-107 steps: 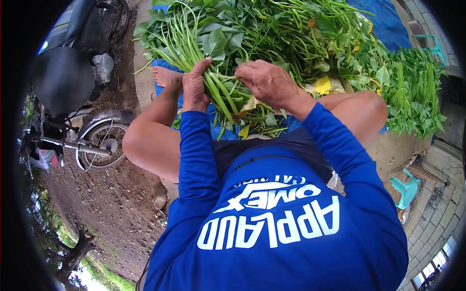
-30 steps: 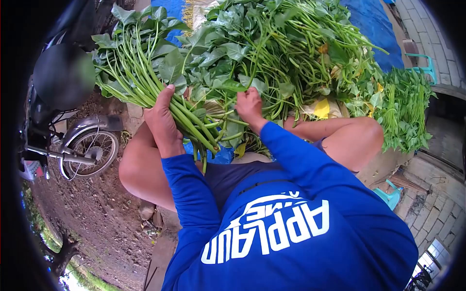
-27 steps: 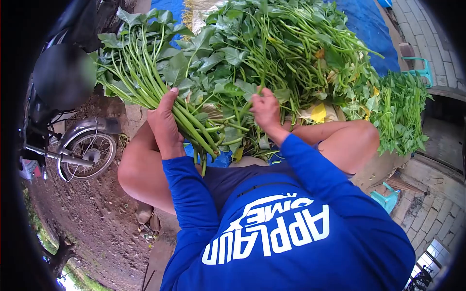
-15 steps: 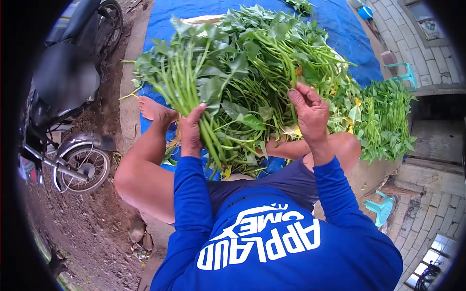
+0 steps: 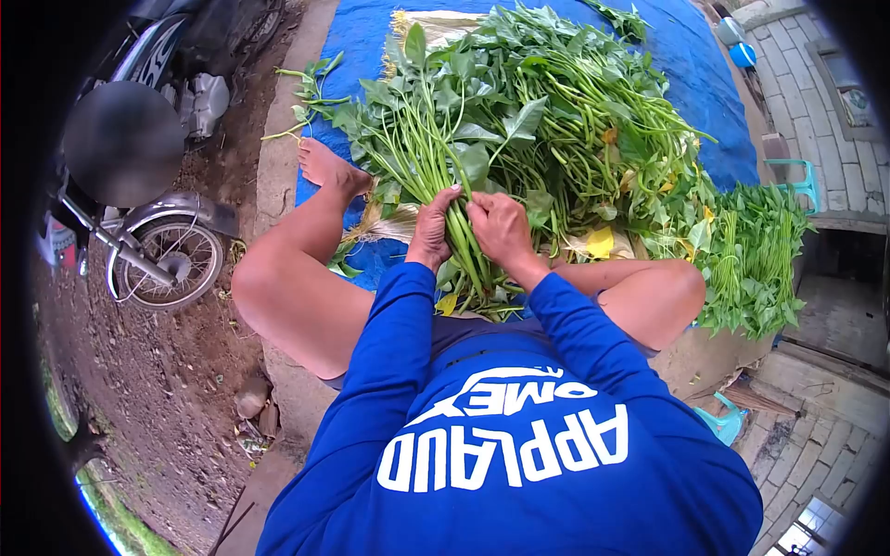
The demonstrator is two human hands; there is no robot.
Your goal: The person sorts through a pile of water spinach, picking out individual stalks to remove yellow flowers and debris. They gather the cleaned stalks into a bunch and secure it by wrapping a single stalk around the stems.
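My left hand (image 5: 431, 229) is closed around a bunch of water spinach (image 5: 414, 153), with its leafy tops pointing away from me and its cut stems down toward my lap. Against the right side of the same stems is my right hand (image 5: 502, 230), its fingers curled in on them close to my left thumb. Just beyond my hands lies a large loose heap of water spinach (image 5: 579, 120), with some yellowed leaves among the green. The heap partly hides a pale woven sack (image 5: 445, 30) beneath it.
A blue tarp (image 5: 691, 69) lies under the heap. Tied bundles of greens (image 5: 753, 264) sit at the right, near a turquoise plastic chair (image 5: 808, 183). A motorcycle (image 5: 171, 250) stands on the dirt at the left. A few loose stems (image 5: 320, 83) lie by my foot.
My right hand has come left and down from the heap to the bunch in my left hand. The bunch now sits nearer the middle, and the camera view has shifted.
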